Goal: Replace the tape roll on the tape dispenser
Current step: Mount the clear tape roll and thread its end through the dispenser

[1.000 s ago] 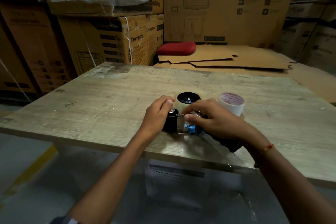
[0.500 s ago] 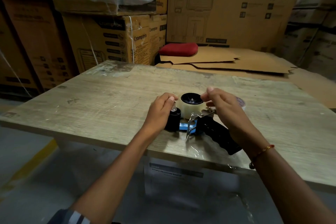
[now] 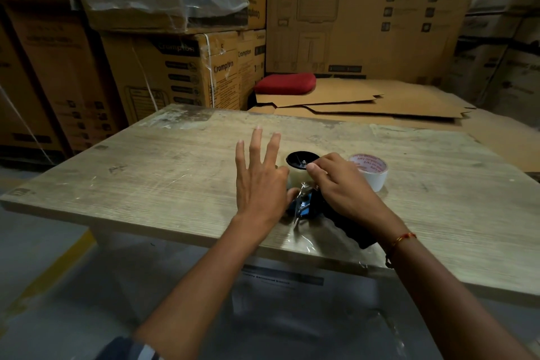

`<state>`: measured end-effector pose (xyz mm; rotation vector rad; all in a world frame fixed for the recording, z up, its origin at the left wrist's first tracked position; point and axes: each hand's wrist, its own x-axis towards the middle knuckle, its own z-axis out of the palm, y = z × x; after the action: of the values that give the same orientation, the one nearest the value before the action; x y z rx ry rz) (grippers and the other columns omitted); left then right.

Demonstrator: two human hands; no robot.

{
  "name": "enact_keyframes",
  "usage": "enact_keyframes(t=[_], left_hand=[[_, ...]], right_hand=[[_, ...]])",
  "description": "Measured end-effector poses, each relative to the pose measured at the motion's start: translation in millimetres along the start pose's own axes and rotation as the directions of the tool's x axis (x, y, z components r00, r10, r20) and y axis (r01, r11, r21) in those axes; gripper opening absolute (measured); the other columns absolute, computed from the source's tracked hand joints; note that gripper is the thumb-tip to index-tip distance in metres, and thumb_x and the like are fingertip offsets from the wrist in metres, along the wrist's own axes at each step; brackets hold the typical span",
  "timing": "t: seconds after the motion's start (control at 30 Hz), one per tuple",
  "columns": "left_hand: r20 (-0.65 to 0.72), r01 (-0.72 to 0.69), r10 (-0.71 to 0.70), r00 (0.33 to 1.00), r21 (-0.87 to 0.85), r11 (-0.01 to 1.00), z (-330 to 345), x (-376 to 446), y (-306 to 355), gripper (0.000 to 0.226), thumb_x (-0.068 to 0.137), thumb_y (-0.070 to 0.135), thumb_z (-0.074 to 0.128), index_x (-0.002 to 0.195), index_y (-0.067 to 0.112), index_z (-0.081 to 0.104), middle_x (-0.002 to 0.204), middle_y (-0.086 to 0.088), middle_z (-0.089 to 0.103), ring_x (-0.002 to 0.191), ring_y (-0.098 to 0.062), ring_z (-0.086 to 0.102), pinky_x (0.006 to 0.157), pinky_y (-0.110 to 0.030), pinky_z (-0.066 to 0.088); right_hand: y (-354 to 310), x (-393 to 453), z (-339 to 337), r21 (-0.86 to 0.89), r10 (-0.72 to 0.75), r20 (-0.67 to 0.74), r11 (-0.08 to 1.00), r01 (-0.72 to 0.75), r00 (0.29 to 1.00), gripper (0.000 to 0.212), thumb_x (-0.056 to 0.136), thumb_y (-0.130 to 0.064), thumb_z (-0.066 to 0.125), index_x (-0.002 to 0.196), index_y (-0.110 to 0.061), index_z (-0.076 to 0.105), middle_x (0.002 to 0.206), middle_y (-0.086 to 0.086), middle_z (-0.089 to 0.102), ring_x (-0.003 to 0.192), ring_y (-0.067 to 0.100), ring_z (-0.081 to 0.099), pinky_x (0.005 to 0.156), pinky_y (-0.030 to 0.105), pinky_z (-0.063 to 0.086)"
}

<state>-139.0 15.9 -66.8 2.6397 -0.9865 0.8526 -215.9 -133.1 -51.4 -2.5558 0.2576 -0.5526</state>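
A black and blue tape dispenser (image 3: pixel 304 207) lies on its side on the wooden table (image 3: pixel 175 172), its black handle pointing toward me. A pale tape roll (image 3: pixel 296 177) sits on its black hub (image 3: pixel 301 159). My right hand (image 3: pixel 339 187) rests over the dispenser, its fingers curled around the top edge of that roll by the hub. My left hand (image 3: pixel 260 175) hovers just left of the dispenser with straight, spread fingers and holds nothing. A second white tape roll (image 3: pixel 371 169) with red print stands on the table to the right.
Clear tape film (image 3: pixel 309 240) lies on the table's near edge below the dispenser. Flattened cardboard sheets (image 3: pixel 365 102) and a red cushion (image 3: pixel 285 83) lie beyond the table. Stacked cartons (image 3: pixel 175 67) stand behind and at the left.
My left hand has let go of the dispenser's front roller and lifted with its fingers spread. My right hand has shifted down onto the mounted roll, uncovering the white roll.
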Motion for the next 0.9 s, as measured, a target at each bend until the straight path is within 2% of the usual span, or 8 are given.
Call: enact_keyframes(t=[0.1, 0.27, 0.47, 0.77, 0.9], left_hand=[[0.052, 0.104, -0.103, 0.993, -0.014, 0.994, -1, 1, 10, 0.034, 0.086, 0.055, 0.063, 0.082, 0.022, 0.072, 0.166, -0.006, 0.017, 0.152, -0.038, -0.009, 0.119, -0.061, 0.001], [0.118, 0.198, -0.187, 0.975, -0.084, 0.977, 5, 8, 16, 0.026, 0.09, 0.048, 0.061, 0.089, 0.024, 0.073, 0.166, -0.005, 0.018, 0.152, -0.035, -0.01, 0.12, -0.058, 0.0], [0.097, 0.152, -0.135, 0.986, -0.198, 0.968, 12, 7, 6, 0.016, 0.089, 0.039, 0.066, 0.088, 0.025, 0.074, 0.162, -0.002, 0.029, 0.152, -0.031, 0.0, 0.121, -0.053, 0.007], [0.048, 0.056, -0.041, 0.998, -0.354, 0.933, 15, 6, -2, 0.011, 0.086, 0.027, 0.067, 0.077, 0.024, 0.072, 0.159, 0.001, 0.034, 0.151, -0.03, 0.007, 0.117, -0.052, 0.017], [0.015, -0.008, 0.016, 1.0, -0.445, 0.895, 17, 6, -8, 0.013, 0.083, 0.025, 0.069, 0.07, 0.023, 0.068, 0.157, 0.003, 0.036, 0.15, -0.027, 0.009, 0.115, -0.052, 0.02]], right_hand=[[-1, 1, 0, -0.021, 0.009, 0.008, 1.0, -0.008, 1.0, 0.039, 0.103, -0.044, 0.04, 0.102, -0.018, 0.069, 0.109, 0.001, 0.06, 0.102, 0.026, 0.057, 0.089, 0.045, 0.047], [-3, -1, 1, -0.056, 0.008, -0.005, 0.998, -0.008, 1.0, 0.04, 0.103, -0.044, 0.04, 0.098, -0.017, 0.068, 0.111, 0.002, 0.061, 0.103, 0.027, 0.057, 0.09, 0.045, 0.046], [-5, -1, 1, -0.066, 0.004, -0.004, 0.998, -0.004, 1.0, 0.038, 0.103, -0.042, 0.041, 0.104, -0.017, 0.069, 0.116, 0.003, 0.06, 0.107, 0.027, 0.056, 0.091, 0.045, 0.047], [-10, 2, 2, -0.132, 0.011, -0.053, 0.991, -0.017, 0.999, 0.046, 0.104, -0.044, 0.04, 0.084, -0.015, 0.07, 0.104, 0.003, 0.057, 0.086, 0.019, 0.058, 0.076, 0.039, 0.047], [-9, 0, 0, -0.15, 0.024, -0.063, 0.988, -0.033, 0.998, 0.045, 0.103, -0.046, 0.04, 0.09, -0.016, 0.072, 0.103, 0.001, 0.056, 0.088, 0.018, 0.057, 0.073, 0.035, 0.042]])
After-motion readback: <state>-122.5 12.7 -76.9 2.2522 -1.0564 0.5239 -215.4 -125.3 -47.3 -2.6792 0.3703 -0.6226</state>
